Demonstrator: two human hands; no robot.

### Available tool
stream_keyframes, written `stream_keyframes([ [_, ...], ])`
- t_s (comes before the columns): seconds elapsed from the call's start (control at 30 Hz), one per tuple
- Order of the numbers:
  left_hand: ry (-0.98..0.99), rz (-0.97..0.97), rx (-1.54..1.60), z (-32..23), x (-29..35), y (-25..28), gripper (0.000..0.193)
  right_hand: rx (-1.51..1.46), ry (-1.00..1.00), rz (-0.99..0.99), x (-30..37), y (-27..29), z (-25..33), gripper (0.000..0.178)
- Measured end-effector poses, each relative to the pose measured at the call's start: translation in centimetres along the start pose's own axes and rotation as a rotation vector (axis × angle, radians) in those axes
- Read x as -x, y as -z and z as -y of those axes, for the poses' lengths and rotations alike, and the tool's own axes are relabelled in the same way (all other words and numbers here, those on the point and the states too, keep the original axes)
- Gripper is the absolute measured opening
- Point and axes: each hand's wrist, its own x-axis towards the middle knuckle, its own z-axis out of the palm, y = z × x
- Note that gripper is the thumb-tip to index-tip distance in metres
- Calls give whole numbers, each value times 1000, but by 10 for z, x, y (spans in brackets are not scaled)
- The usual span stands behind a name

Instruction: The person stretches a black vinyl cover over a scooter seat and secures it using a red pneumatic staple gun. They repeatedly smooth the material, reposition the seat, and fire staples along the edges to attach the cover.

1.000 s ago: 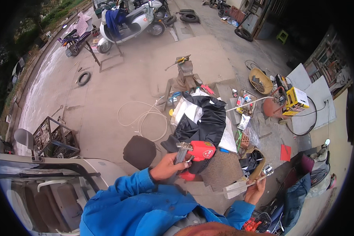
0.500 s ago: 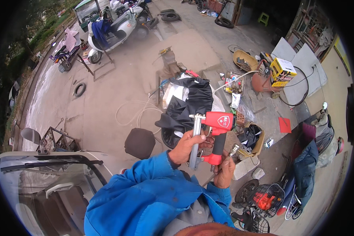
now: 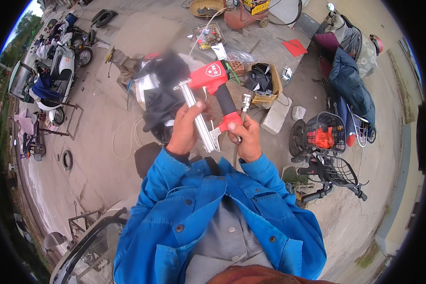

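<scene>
A red pneumatic staple gun (image 3: pixel 213 75) with a black grip and a silver magazine is up in front of my chest, its head pointing away from me. My left hand (image 3: pixel 183 127) is closed around the magazine, thumb on its near side. My right hand (image 3: pixel 249 136) is closed on an air hose whose brass-coloured metal coupling (image 3: pixel 245 102) sticks up above the fingers. Its thumb lies against the red base of the gun's handle. The coupling stands beside the handle, apart from it. Beyond the gun, black sheet material (image 3: pixel 162 106) is draped over a pale piece.
A cardboard box (image 3: pixel 272 90) with black scraps stands to the right, near a concrete block (image 3: pixel 275 117). A tray of small items (image 3: pixel 208 35) lies farther off. At right is a bicycle with a wire basket (image 3: pixel 326 130); scooters (image 3: pixel 57 71) stand far left. A dark stool (image 3: pixel 146 158) is close by.
The view has turned right and downward. The staple gun has tilted, its head now leaning left. My left hand stays on the magazine; my right hand still grips the hose, its coupling now upright.
</scene>
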Motion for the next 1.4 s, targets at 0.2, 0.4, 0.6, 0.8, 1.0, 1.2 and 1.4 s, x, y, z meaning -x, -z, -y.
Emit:
stream_keyframes([
  [0.2,-143,-109,-492,-7,18,-7,46,102,204,-153,10,-14,0,47],
  [0.4,23,-148,-236,-5,34,7,44,13,204,-153,12,-12,-9,46],
  [0.6,-313,-98,-473,-16,56,0,36,393,359,-251,21,-27,-24,55],
  [0.8,104,82,-276,-32,40,-10,50,933,637,-130,21,-42,-25,52],
  [1.0,194,-62,-120,-21,33,-9,25,967,762,-2,19,-45,-31,64],
  [1.2,0,-89,96,-37,21,10,8,804,460,-136,39,-30,-9,53],
  [1.4,-229,-58,311,-67,10,-27,15,934,605,-15,47,-21,-8,46],
])
